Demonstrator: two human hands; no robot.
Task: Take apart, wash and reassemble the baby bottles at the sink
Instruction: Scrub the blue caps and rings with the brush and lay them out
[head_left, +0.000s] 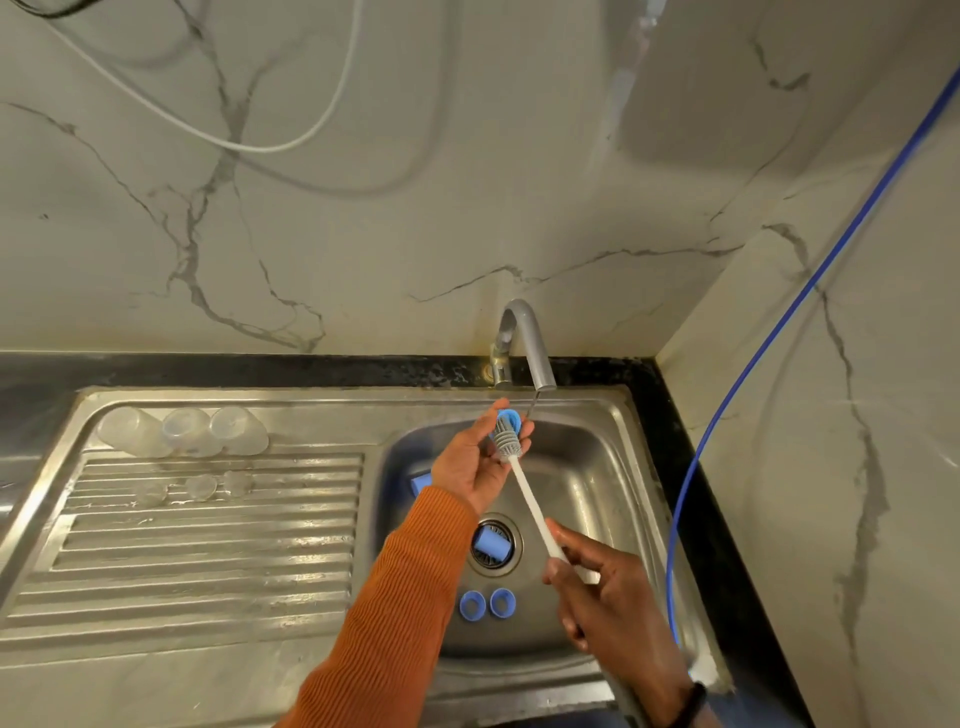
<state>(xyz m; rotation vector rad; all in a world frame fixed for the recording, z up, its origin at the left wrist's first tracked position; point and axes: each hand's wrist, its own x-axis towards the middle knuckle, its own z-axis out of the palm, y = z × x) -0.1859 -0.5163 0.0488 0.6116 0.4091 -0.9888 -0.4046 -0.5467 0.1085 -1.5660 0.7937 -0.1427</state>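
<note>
The blue ring (508, 417) in the left hand (470, 465) is mostly hidden behind the grey brush head (506, 440); a blue cap (422, 483) in the sink (613, 415) is half covered by the wrist; the clear teats (200, 487) are too blurred to tell apart

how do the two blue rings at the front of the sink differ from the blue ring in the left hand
The two blue rings lie loose on the sink floor near the drain, side by side; the held blue ring is up under the tap, gripped by the left hand. The two are untouched; the held one has the brush against it, worked by the right hand. All are blue.
</note>
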